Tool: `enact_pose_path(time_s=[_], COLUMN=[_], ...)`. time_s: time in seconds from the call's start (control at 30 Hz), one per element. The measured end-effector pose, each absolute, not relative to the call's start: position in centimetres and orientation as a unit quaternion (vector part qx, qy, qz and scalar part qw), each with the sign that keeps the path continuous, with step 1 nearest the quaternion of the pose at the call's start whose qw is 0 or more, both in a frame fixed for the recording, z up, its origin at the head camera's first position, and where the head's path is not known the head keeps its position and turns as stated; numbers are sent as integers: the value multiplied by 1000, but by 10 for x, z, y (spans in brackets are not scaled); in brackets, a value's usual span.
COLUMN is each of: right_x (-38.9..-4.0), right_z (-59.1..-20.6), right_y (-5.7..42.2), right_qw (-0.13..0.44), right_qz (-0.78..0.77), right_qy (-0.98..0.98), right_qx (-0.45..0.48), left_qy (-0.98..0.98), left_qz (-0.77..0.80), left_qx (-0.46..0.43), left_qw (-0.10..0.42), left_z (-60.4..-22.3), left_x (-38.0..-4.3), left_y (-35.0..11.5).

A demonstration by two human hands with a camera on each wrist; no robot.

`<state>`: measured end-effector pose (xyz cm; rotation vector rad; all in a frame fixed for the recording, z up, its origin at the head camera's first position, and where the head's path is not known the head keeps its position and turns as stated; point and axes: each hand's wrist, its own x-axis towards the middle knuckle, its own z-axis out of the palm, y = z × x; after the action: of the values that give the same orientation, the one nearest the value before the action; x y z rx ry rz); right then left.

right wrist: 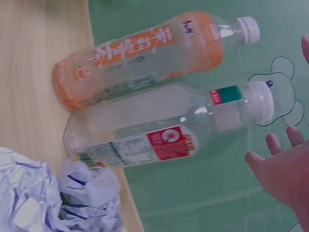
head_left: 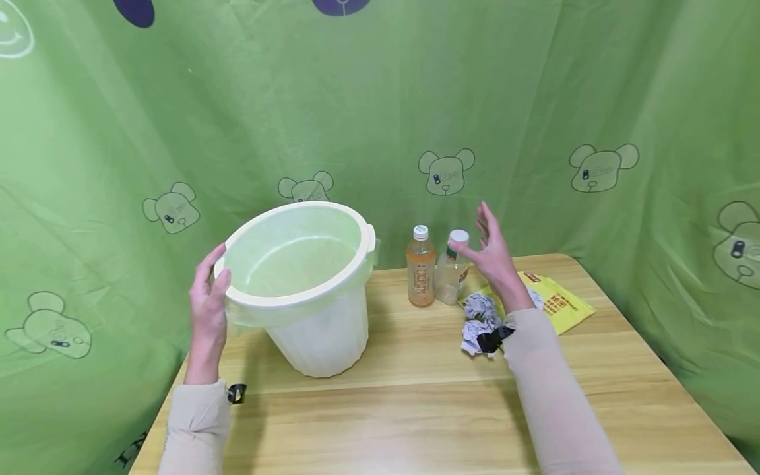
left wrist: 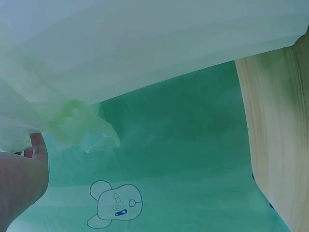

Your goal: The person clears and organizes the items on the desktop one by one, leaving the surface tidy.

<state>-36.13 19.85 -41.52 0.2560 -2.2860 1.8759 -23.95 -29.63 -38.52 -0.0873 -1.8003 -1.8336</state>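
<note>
A white trash bin [head_left: 326, 336] lined with a pale green plastic bag [head_left: 285, 267] leans on the left of the table. My left hand [head_left: 208, 303] grips the left side of its rim, with the thumb near the top edge. In the left wrist view, loose bag film [left wrist: 99, 135] hangs by the fingers. My right hand [head_left: 493, 254] is raised with spread fingers, holding nothing. Close to it stands a clear bottle [right wrist: 140, 130] with a white cap and a red label. Beside that is an orange-labelled bottle [right wrist: 140, 55], its cap also white.
Crumpled paper balls [head_left: 479, 323] lie below my right wrist. A yellow plastic packet [head_left: 561, 307] lies flat to the right of them, partly behind my arm. The wooden table [head_left: 404, 422] ends at a green curtain [head_left: 380, 99] with bear prints.
</note>
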Motion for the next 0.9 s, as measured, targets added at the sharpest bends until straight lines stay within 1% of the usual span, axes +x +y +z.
enact_pose_path(time_s=[0.23,0.5,0.9], right_x=[-367,-374,-371], right_z=[-432,-460,-483], right_y=[202,203,195], right_qw=[61,22,-11], right_qz=[634,628,606], right_qy=[-768,-776,-795], right_qx=[69,55,17], left_qy=[-671,-671,-674], left_qz=[-684,-685,-682], left_qx=[-35,-36,-35], left_qw=[285,281,283], left_z=[-386,-386,-385], left_x=[-240,-240,-240], left_y=[-296,-297,-297])
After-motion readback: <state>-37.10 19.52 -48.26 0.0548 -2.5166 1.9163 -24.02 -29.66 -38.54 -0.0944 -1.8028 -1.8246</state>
